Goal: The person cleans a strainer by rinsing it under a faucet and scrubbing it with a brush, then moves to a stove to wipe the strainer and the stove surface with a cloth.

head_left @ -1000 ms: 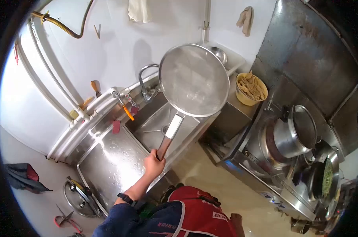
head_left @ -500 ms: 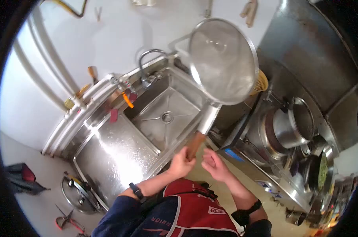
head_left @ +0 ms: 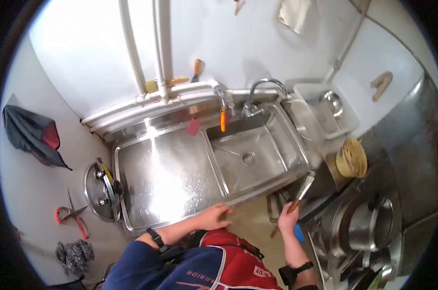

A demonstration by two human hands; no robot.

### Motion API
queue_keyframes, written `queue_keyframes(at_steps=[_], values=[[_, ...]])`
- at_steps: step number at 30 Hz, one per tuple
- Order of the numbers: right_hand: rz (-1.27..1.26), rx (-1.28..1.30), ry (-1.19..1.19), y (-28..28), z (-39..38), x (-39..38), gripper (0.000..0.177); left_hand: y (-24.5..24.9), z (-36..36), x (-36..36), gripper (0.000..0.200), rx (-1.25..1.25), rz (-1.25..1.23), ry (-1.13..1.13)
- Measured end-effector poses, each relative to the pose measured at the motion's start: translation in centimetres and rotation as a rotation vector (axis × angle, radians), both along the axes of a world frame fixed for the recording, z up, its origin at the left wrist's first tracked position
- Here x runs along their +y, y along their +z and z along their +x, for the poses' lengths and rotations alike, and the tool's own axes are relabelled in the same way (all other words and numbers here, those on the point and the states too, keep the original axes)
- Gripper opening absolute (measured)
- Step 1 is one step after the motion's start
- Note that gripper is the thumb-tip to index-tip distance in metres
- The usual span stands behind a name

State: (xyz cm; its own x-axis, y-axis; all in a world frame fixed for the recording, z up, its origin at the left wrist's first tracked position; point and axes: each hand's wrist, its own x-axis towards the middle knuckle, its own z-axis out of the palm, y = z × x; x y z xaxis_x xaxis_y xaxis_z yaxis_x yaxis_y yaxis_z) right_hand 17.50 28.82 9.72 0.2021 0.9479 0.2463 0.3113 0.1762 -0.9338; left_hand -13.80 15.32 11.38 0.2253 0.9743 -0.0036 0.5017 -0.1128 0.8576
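My right hand (head_left: 288, 220) is closed around the wooden handle of a large round mesh strainer (head_left: 306, 186). The metal neck points up and away from me, by the sink's right corner. Its mesh is blurred and hard to make out against the things behind it. My left hand (head_left: 213, 216) holds nothing; its fingers are loosely bent, with the thumb apart, at the front edge of the steel sink unit (head_left: 250, 191). Water drops and glare lie on the flat drainboard (head_left: 144, 181) beyond that hand.
A curved faucet (head_left: 252, 108) stands behind the basin. To the right are a white plastic tub (head_left: 352, 123) with a metal ladle or bowl, a yellow container (head_left: 350, 159) and a steel pot (head_left: 369, 224) on the stove. Pot lids (head_left: 97, 191) and red-handled scissors (head_left: 73, 212) hang at left.
The strainer has passed from my left hand to my right and swung rightward. My left hand has let go and moved left. The view has turned toward the left.
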Motion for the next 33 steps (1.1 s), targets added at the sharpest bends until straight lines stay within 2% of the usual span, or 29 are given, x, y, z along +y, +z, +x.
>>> queue_keyframes(at_steps=[1, 2, 4, 6, 7, 9, 10, 11, 12, 13, 14, 17, 19, 20, 21, 22, 24, 25, 26, 28, 29, 31, 33], values=[[-0.325, -0.103, 0.121, 2.2, 0.1, 0.7, 0.021, -0.1, -1.5, -1.1, 0.047, 0.040, -0.121, 0.060], [-0.653, -0.226, 0.260, 3.8, -0.7, 0.9, 0.027, -1.1, -2.2, -2.3, 0.047, 0.049, -0.114, 0.124], [-0.560, -0.375, 0.247, 2.4, -1.5, -0.7, 0.044, -4.0, -3.6, -4.7, 0.041, -0.002, -0.192, 0.262], [-0.286, -0.142, 0.235, -4.3, 0.5, -1.7, 0.051, -2.8, -4.6, -5.7, 0.036, -0.022, -0.189, 0.379], [-0.287, -0.161, 0.250, -4.4, 0.1, -1.7, 0.051, -3.0, -4.7, -6.2, 0.037, -0.047, -0.195, 0.478], [-0.466, -0.070, 0.234, -4.6, 2.8, -6.5, 0.052, -3.8, -4.5, -6.3, 0.037, -0.027, -0.244, 0.520], [-0.477, -0.107, 0.251, -2.7, 2.7, -8.1, 0.049, -5.0, -4.0, -6.6, 0.033, -0.139, -0.143, 0.592], [-0.491, -0.130, 0.246, -1.2, 3.2, -9.4, 0.046, -5.5, -3.9, -6.4, 0.031, -0.075, -0.205, 0.603], [-0.531, -0.042, 0.259, -5.2, 5.9, -10.8, 0.040, -4.6, -3.7, -6.1, 0.028, -0.163, -0.275, 0.581], [-0.495, -0.064, 0.229, -2.8, 5.9, -12.0, 0.037, -2.3, -2.9, -5.3, 0.026, -0.213, -0.405, 0.563], [-0.471, -0.276, 0.185, -2.1, 7.0, -12.9, 0.039, -7.4, -3.5, -5.9, 0.024, -0.165, -0.322, 0.508], [-0.605, -0.278, -0.110, 1.2, 9.5, -16.9, 0.040, -5.9, -1.7, -2.8, 0.020, -0.159, -0.371, 0.277], [-0.796, -0.311, -0.126, 2.1, 10.9, -20.4, 0.040, -6.2, -0.3, -0.5, 0.019, -0.228, -0.473, 0.133], [-0.809, -0.287, -0.205, 2.2, 11.5, -22.7, 0.040, -5.7, 0.8, 0.8, 0.019, -0.248, -0.534, 0.072], [-0.798, -0.264, -0.258, 2.3, 12.2, -24.7, 0.039, -8.9, 0.7, 2.4, 0.019, -0.082, -0.371, -0.078], [-0.792, -0.237, -0.303, 2.4, 12.7, -27.1, 0.039, -8.5, 2.4, 4.1, 0.019, -0.066, -0.384, -0.139], [-0.872, -0.189, -0.423, 3.0, 12.5, -31.9, 0.039, -5.7, 6.0, 7.7, 0.020, 0.154, -0.332, -0.327], [-0.937, -0.160, -0.495, 3.1, 12.2, -34.2, 0.038, -6.2, 7.6, 9.4, 0.021, 0.086, -0.267, -0.409], [-0.944, -0.137, -0.529, 2.5, 11.8, -37.0, 0.038, -8.1, 8.4, 11.3, 0.023, 0.176, -0.284, -0.470], [-1.000, -0.055, -0.711, 1.1, 11.0, -42.0, 0.036, -5.1, 13.9, 13.7, 0.027, 0.261, -0.239, -0.564], [-0.997, -0.038, -0.734, 1.0, 10.6, -43.6, 0.036, -3.8, 16.5, 14.3, 0.027, 0.269, -0.231, -0.588], [-1.062, 0.254, -0.867, 1.1, 10.2, -46.5, 0.040, -1.4, 21.9, 14.4, 0.032, 0.238, -0.121, -0.662], [-0.963, 0.201, -0.974, -2.9, 9.1, -50.5, 0.036, -0.5, 26.9, 13.7, 0.033, 0.288, -0.115, -0.698]])
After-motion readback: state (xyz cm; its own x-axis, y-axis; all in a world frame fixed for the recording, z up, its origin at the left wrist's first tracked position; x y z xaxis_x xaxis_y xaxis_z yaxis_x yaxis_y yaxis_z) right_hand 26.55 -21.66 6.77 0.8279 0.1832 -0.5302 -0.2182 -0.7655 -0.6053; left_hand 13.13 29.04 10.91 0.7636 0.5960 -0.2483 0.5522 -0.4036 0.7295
